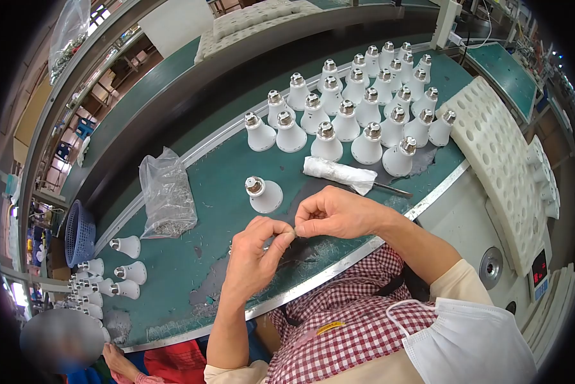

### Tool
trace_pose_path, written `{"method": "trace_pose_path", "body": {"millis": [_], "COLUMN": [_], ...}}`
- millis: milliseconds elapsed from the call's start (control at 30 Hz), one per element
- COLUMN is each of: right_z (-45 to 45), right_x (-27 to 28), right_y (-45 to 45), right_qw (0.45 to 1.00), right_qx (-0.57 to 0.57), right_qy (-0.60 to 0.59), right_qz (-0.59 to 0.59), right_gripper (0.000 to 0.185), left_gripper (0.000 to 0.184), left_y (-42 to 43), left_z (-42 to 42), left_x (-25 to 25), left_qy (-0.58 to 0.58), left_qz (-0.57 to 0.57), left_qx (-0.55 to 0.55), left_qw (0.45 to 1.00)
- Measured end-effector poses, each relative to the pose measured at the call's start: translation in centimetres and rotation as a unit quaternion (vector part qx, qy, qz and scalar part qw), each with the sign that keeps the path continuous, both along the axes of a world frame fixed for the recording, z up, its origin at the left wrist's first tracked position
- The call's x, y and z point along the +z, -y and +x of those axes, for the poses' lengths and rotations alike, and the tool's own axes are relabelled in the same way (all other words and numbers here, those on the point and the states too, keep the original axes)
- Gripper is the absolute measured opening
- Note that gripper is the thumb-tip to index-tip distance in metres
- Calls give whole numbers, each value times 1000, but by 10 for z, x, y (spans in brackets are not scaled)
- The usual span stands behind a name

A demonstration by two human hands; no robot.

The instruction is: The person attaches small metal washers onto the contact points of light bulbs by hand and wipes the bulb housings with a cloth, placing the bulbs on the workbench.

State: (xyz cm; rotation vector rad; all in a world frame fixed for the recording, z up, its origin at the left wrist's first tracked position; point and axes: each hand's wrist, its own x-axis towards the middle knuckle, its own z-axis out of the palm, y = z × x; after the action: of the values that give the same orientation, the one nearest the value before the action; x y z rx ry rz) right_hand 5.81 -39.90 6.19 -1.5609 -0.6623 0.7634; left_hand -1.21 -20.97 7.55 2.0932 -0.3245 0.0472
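Observation:
My left hand (254, 257) and my right hand (340, 214) meet above the front edge of the green bench (220, 166). Thumb and forefinger are pinched together on each, the tips nearly touching. Whatever lies between them is too small to make out. Just beyond my hands, a white LED bulb (266, 197) stands with its metal screw cap up, slightly tilted. Right of it lies a tool with a thin metal shaft (393, 190) and a handle wrapped in white material (339, 171). A clear plastic bag (167, 195) of small metal pieces sits to the left.
Rows of white bulbs (326, 146) stand at the back right. More bulbs (127, 288) lie at the left, near another person's hand (116, 362) and a blue basket (80, 235). A white perforated foam tray (492, 150) leans at the right, above a device with a red display (540, 269).

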Motion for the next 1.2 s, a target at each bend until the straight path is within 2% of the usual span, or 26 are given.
{"method": "trace_pose_path", "body": {"millis": [67,133,167,233,333,567,767,833,1067,1200], "right_z": [-1,-4,-5,-8,-13,-20,-24,-23,-13,2], "right_x": [0,-4,-8,-16,-18,-19,-17,-18,-8,0], "right_y": [0,-2,-4,-7,-11,-19,-30,-35,-49,-49], "right_qw": [1000,998,998,989,984,970,956,962,971,968], "right_qx": [1,-40,-40,-68,-83,-118,-184,-202,-205,-223], "right_qy": [10,-1,0,-84,-103,-133,-146,-77,40,83], "right_qz": [-8,50,51,97,120,168,178,168,117,83], "right_gripper": [21,22,22,23,25,23,21,20,23,22], "left_gripper": [9,9,9,15,20,16,10,9,7,6], "left_y": [3,10,12,13,9,13,23,25,16,2], "left_z": [1,1,1,2,3,6,6,6,6,7], "left_x": [-2,-6,-8,-11,-16,-25,-38,-41,-40,-39], "left_qy": [-8,70,70,243,301,309,295,306,335,290], "left_qz": [-10,-26,-26,57,76,43,-19,-32,-10,-35], "left_qx": [7,69,69,87,89,105,172,213,266,290], "left_qw": [1000,995,995,964,946,944,940,927,904,911]}}
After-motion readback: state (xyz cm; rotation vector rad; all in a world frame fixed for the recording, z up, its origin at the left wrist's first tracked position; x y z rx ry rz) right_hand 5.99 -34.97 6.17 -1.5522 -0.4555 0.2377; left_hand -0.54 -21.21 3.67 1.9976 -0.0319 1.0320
